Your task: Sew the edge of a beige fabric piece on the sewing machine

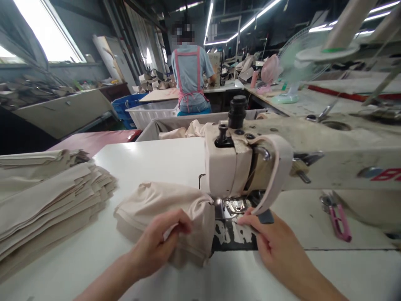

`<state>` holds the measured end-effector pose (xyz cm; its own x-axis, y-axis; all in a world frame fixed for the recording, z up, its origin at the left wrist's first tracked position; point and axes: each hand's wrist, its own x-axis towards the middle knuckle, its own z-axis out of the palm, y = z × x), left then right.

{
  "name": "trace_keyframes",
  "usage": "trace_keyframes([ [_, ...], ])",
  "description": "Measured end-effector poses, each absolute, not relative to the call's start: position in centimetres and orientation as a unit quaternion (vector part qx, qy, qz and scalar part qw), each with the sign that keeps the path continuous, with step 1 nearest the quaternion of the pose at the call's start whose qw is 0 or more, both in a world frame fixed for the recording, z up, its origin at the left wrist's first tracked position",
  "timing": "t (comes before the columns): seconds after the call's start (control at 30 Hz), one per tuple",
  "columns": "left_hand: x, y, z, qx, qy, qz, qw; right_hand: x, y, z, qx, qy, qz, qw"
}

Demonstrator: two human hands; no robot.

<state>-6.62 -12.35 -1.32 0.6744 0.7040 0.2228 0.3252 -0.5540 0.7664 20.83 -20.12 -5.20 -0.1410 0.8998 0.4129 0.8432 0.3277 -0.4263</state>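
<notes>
A cream piece of fabric (166, 200) lies bunched on the white table, its right edge beside the metal needle plate (234, 207) of the sewing machine (225, 167). Over the near part of this fabric is my left hand (163, 238), fingers curled inward. Whether they pinch a fold of it is hidden. A cream fabric strip (278, 171) loops down from the front of the machine head. At its lower end, my right hand (275, 242) has thumb and forefinger closed on it, just in front of the needle plate.
Stacked cream fabric pieces (56, 200) lie at the left. Pink-handled scissors (338, 221) rest under the machine arm at the right. Behind the table stands a bin (147, 129) with more cream fabric. Farther back, a person (191, 75) sits facing away. Fans (291, 71) stand at the right.
</notes>
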Motion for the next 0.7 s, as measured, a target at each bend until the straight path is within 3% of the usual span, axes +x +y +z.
trace_keyframes([
  [0.1,-4.9,-12.0,-0.1,0.779,0.397,0.348,0.338,20.7,-20.3,-5.4,-0.573,-0.754,0.053,0.318],
  [0.23,-1.2,-11.1,-1.0,0.785,0.514,0.258,0.23,20.6,-20.4,-5.4,-0.579,-0.749,0.051,0.318],
  [0.43,-1.3,-12.4,-1.6,0.837,0.448,0.23,0.213,20.6,-20.9,-4.5,-0.579,-0.745,0.057,0.326],
  [0.53,-2.8,-14.6,0.3,0.84,0.379,0.32,0.22,18.8,-22.3,-3.2,-0.53,-0.749,0.161,0.363],
  [0.6,-3.6,-16.1,1.3,0.823,0.33,0.383,0.259,16.3,-23.2,-2.9,-0.525,-0.695,0.295,0.393],
  [0.7,-4.4,-17.6,1.5,0.785,0.315,0.414,0.337,11.6,-23.9,-3.9,-0.496,-0.532,0.451,0.516],
])
